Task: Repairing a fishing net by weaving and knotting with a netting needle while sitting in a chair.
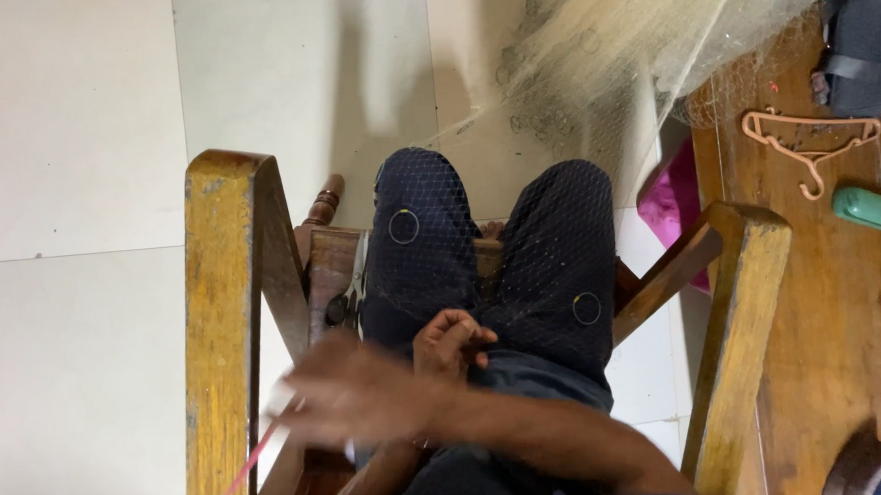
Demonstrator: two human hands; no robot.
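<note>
A fine pale fishing net [607, 57] hangs from the upper right and drapes over my knees in dark trousers [549, 252]. Two small metal rings [404, 226] lie in the mesh, one on each knee. My left hand [451, 342] rests on my lap with its fingers curled, pinching the net. My right hand [350, 392] is blurred; its arm crosses my body to the left. It holds a thin pink stick [253, 459] with something white at the fingers.
I sit in a wooden chair with yellowed armrests [220, 307] on both sides. Scissors [347, 295] lie on the seat by my left thigh. On the right, a wooden table [833, 324] carries a pink hanger [811, 145], a green object [871, 209] and a dark bag [875, 54]. The floor is pale tile [78, 162].
</note>
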